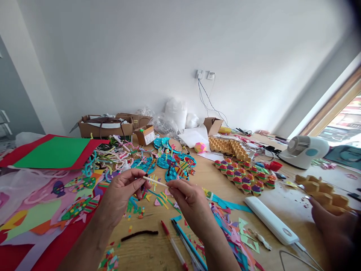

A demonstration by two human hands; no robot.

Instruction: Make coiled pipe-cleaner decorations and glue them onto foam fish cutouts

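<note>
Between both hands, level above the table, is a thin cream-white stick (155, 181); I cannot tell whether it is paper or wood. My left hand (128, 187) pinches its left end between thumb and fingers. Its right end sits in the fingertips of my right hand (186, 194). Below them on the wood lie a short dark brown pipe cleaner (139, 235), a red pen (174, 245) and a blue pen (189, 244). Small paper fish and bright paper scraps (222, 222) are scattered around, with decorated blue plates (176, 172) just beyond the hands.
Another person's hand (328, 222) touches an egg carton piece (324, 194) at right. Nearby are a painted egg tray (244, 175), a white power bank-like device (270, 220) and a fan (304, 150). Coloured sheets (53, 152), pipe cleaners (113, 154) and boxes (105, 128) stand left.
</note>
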